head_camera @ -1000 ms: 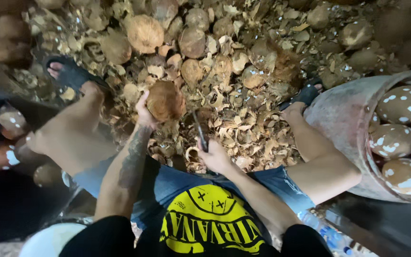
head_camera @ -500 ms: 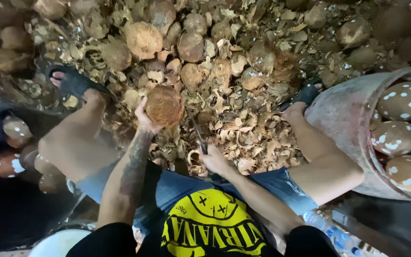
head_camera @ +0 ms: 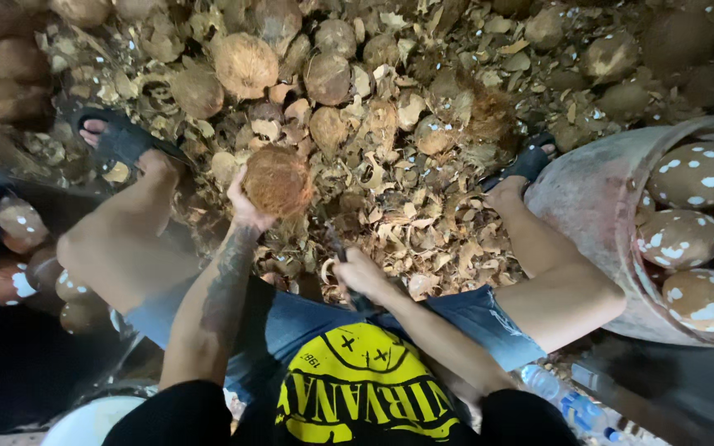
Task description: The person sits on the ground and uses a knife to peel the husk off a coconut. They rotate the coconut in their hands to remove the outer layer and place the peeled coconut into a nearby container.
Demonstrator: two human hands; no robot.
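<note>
Coconut (head_camera: 278,180) sits in the left hand (head_camera: 245,206), raised between the knees, the fingers curled closed round its lower left side; its brown fibrous skin looks largely unpared. The right hand (head_camera: 359,272) is fisted shut on the handle of a dark blade (head_camera: 337,246) that points up toward the coconut without touching it.

Judging by what lies around, the work is well under way but far from over. A tub (head_camera: 597,223) at the right knee holds at least 5 pared coconuts (head_camera: 687,177), brown with white flecks, and about 4 more of the same kind lie low at the left (head_camera: 18,223). Against that, many rough coconuts (head_camera: 245,62) wait in a heap across the top of the view, so most of the pile appears left to do, the one in hand included.

Husk chips and shavings (head_camera: 423,223) cover the ground thickly between the 2 sandalled feet (head_camera: 121,140). The bent legs hem the hands in on both sides. A plastic bottle (head_camera: 564,400) lies by the right thigh, and a white rounded thing shows at the bottom left, too cut off to identify.
</note>
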